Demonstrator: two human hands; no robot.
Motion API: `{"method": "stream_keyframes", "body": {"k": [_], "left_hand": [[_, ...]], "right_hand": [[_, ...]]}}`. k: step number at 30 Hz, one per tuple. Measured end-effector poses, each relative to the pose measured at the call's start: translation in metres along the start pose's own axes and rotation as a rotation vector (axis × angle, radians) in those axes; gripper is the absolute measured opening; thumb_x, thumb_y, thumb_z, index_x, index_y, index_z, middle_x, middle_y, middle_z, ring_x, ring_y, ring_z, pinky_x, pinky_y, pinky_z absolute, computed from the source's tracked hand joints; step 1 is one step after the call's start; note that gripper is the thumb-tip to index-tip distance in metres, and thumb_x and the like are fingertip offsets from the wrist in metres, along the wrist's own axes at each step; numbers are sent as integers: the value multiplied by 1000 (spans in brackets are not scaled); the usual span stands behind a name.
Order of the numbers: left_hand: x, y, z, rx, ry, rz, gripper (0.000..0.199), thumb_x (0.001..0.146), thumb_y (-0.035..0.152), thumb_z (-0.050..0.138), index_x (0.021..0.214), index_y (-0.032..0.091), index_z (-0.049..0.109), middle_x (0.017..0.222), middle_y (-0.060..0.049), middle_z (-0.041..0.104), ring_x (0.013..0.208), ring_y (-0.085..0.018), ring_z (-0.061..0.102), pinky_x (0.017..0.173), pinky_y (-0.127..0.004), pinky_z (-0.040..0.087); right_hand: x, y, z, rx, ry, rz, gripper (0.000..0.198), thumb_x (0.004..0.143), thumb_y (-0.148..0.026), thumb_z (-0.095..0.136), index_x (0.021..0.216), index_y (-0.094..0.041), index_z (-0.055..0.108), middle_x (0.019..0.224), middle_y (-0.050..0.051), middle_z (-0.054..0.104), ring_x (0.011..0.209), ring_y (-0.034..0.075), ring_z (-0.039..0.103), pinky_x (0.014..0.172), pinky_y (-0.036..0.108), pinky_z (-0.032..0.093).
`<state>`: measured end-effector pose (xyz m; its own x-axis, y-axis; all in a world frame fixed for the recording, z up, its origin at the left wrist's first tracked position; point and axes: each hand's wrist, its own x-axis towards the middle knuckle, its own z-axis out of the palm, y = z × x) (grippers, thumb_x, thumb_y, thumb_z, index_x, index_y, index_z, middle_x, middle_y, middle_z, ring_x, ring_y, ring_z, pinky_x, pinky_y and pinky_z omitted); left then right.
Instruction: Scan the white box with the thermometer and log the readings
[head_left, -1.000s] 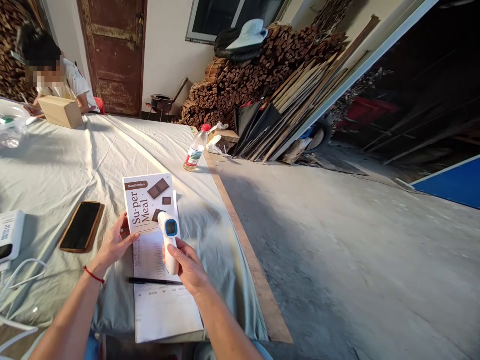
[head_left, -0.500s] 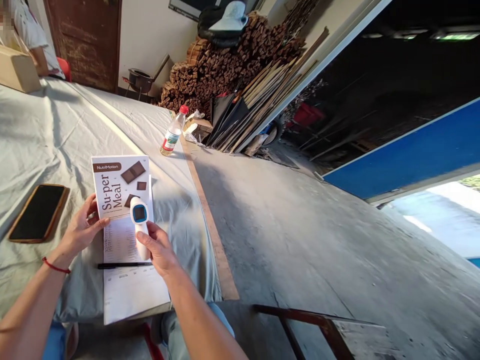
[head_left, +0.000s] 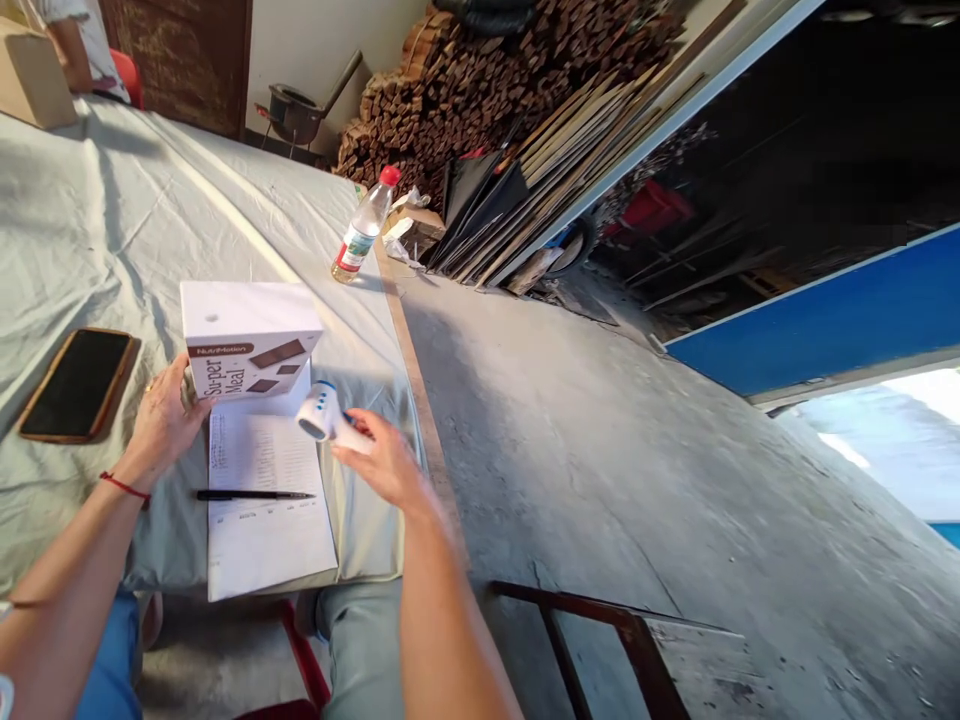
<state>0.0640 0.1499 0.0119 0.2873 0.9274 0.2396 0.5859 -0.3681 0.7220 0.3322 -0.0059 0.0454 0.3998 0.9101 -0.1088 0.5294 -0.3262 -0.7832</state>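
Note:
My left hand (head_left: 166, 415) grips the lower left edge of a white box (head_left: 251, 312) printed "NutriMotion Su-per Meal", which is tilted so its plain side shows above the printed face. A white and blue handheld infrared thermometer (head_left: 322, 412) is in my right hand (head_left: 382, 455), to the right of the box, its head turned sideways to the left. Below the box lies a sheet of paper (head_left: 262, 550) with rows of writing. Across that sheet rests a black pen (head_left: 255, 495). To the left of my left hand lies a phone in a brown case (head_left: 77, 385).
A bottle with a red cap (head_left: 364, 230) stands near the right edge of the cloth-covered table (head_left: 225, 220). At the far left are a cardboard box (head_left: 34, 75) and another person's arm (head_left: 69, 50). Stacked firewood (head_left: 480, 80) lines the wall; a wooden frame (head_left: 585, 630) is on the floor.
The box has tipped, showing its plain side. My right hand has moved right with the thermometer, turning it from upright with its screen visible to sideways. The view has tilted down slightly.

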Motion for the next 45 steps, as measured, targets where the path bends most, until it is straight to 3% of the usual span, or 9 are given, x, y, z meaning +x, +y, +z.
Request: {"method": "stream_keyframes", "body": {"k": [5, 8, 10, 14, 20, 25, 28, 34, 45], "left_hand": [[-5, 4, -5, 96, 14, -99, 25, 78, 41, 68, 91, 21, 60, 106, -12, 66, 106, -33, 62, 98, -46, 49], [-9, 10, -10, 134, -41, -140, 16, 77, 36, 64, 76, 21, 58, 97, -9, 65, 94, -27, 63, 91, -41, 50], [-14, 11, -15, 128, -91, -112, 17, 76, 36, 64, 73, 20, 59, 91, -7, 65, 88, -24, 63, 88, -38, 50], [-24, 4, -20, 51, -210, 7, 22, 75, 41, 63, 78, 20, 66, 88, -6, 65, 85, -23, 64, 83, -36, 49], [-34, -8, -25, 12, -323, 144, 30, 79, 41, 57, 91, 18, 72, 91, -8, 66, 83, -22, 64, 81, -37, 49], [-38, -4, -27, 74, -414, 201, 28, 80, 35, 60, 97, 17, 74, 95, -9, 68, 94, -26, 62, 88, -40, 47], [-41, 1, -25, 144, -517, 198, 33, 78, 37, 69, 104, 18, 74, 105, -10, 68, 104, -29, 60, 94, -45, 45], [-46, 10, -19, 342, -604, 171, 43, 72, 35, 79, 112, 21, 72, 118, -11, 63, 114, -36, 54, 95, -51, 43], [-46, 9, -16, 359, -608, 183, 41, 71, 33, 74, 110, 21, 69, 117, -13, 62, 110, -35, 53, 91, -51, 42]], "right_hand": [[8, 22, -5, -526, 92, 121, 50, 79, -24, 76, 127, -17, 67, 121, 14, 68, 112, 32, 63, 97, 46, 45], [-2, 9, 3, -650, 164, 47, 51, 77, -25, 81, 126, -18, 69, 122, 15, 67, 119, 35, 58, 99, 46, 43], [-13, -5, 11, -615, 68, -103, 36, 80, -25, 80, 116, -20, 74, 113, 11, 70, 114, 31, 59, 98, 42, 42], [-30, -27, 36, -520, -346, -265, 8, 84, -22, 78, 91, -23, 79, 85, 3, 71, 90, 22, 62, 89, 36, 41], [-27, -18, 51, -270, -444, -263, 11, 73, -11, 67, 68, -20, 71, 64, -2, 63, 65, 13, 55, 68, 28, 39], [-21, -14, 68, 381, -192, -122, 18, 66, -37, 69, 69, -20, 63, 62, 0, 61, 56, 13, 54, 53, 25, 42], [-26, -20, 96, 564, -65, -110, 19, 68, -38, 66, 73, -20, 62, 66, 1, 65, 61, 16, 61, 57, 27, 48], [-38, -27, 141, 471, -19, -165, 19, 70, -38, 63, 76, -21, 64, 65, 0, 65, 55, 13, 56, 57, 27, 49], [-36, -13, 154, 225, 79, -366, 16, 79, -36, 57, 75, -22, 63, 66, 1, 64, 61, 16, 58, 66, 30, 53]]}}
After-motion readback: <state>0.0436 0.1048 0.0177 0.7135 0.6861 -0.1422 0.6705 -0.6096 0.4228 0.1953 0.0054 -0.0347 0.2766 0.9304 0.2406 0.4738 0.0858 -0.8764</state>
